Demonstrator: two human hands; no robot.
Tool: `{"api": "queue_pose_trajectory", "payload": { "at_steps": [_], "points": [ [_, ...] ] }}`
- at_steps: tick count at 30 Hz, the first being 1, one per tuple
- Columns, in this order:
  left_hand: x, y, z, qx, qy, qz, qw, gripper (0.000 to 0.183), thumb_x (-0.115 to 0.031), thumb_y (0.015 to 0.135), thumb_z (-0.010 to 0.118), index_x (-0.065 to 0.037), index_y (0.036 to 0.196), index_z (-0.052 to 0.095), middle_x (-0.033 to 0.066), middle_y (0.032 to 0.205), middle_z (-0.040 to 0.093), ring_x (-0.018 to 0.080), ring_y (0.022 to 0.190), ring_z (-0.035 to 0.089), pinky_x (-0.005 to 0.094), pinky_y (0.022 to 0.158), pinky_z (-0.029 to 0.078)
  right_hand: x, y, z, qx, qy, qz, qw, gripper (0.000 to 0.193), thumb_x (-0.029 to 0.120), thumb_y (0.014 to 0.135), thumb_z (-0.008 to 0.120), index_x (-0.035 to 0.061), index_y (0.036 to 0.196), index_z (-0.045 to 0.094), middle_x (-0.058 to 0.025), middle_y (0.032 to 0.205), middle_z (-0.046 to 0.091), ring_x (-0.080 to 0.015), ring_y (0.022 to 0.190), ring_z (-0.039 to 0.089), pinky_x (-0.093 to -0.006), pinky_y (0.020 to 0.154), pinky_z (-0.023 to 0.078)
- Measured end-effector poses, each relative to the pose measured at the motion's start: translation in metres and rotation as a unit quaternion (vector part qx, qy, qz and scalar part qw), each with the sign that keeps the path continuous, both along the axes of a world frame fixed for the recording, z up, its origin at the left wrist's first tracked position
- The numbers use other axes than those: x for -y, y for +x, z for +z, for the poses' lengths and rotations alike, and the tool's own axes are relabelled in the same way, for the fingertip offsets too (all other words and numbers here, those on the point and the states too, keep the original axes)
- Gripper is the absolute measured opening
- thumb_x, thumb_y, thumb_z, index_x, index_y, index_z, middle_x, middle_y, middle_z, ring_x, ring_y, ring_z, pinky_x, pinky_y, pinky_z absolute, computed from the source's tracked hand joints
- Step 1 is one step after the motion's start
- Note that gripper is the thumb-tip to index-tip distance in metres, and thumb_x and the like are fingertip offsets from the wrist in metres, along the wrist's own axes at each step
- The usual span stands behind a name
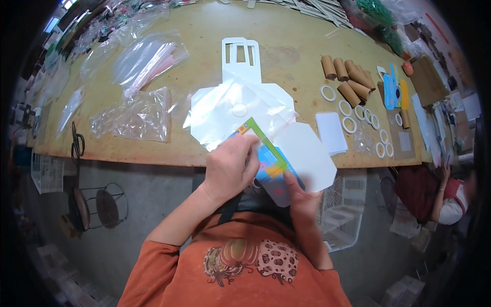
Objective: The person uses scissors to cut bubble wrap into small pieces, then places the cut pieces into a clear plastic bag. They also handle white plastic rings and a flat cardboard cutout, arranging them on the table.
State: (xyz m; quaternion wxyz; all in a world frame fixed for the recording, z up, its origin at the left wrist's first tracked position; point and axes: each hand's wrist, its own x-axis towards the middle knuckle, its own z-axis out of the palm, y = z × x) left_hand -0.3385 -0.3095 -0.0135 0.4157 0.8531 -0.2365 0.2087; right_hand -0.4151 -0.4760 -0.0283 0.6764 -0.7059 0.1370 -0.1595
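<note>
A colourful printed card (271, 156), blue with green and yellow borders, is tilted in front of me at the table's near edge. My left hand (232, 166) is closed at its upper left side, fingertips pressed to the card. Along the lower right edge my right hand (305, 202) grips it, thumb on top and the other fingers hidden beneath. Beyond my hands lies a flat white cardboard cutout (209, 110) with a slotted handle (249, 60), partly covered by clear plastic film. A white panel with cut corners (309, 153) overhangs the edge beside my right hand; whether it joins the card is unclear.
Clear plastic bags (146, 115) lie to the left, with black scissors (77, 140) at the edge. Rightward are a white paper stack (331, 134), white rings (349, 125) and brown cardboard tubes (349, 95). A white plastic crate (345, 210) stands below. Another person's arm (441, 192) shows far right.
</note>
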Motion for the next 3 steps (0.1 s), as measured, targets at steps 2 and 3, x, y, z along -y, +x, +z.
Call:
{"api": "queue_pose_trajectory", "payload": {
  "at_steps": [2,3],
  "points": [
    [0.0009,0.0064,0.0026,-0.026,-0.010,0.026,0.999,0.017,-0.001,0.075,0.064,-0.005,0.092,0.058,0.0108,0.075,0.059,0.0283,0.067,0.062,0.0362,0.057,0.049,-0.0085,-0.0006,0.0035,0.003,0.032,0.019,0.999,0.040,0.001,0.082,0.072,-0.0010,0.118,0.057,-0.0060,0.107,0.062,-0.0134,0.097,0.058,-0.0286,0.088,0.046],
    [0.0000,0.0100,0.0058,-0.030,0.004,0.021,0.999,0.020,-0.002,0.076,0.064,-0.005,0.095,0.059,0.0117,0.077,0.061,0.0281,0.069,0.063,0.0350,0.059,0.050,-0.0080,-0.0003,0.0041,0.004,0.031,0.019,0.999,0.040,0.001,0.082,0.072,-0.0010,0.118,0.057,-0.0060,0.107,0.062,-0.0134,0.097,0.058,-0.0286,0.088,0.046]
  ]
}}
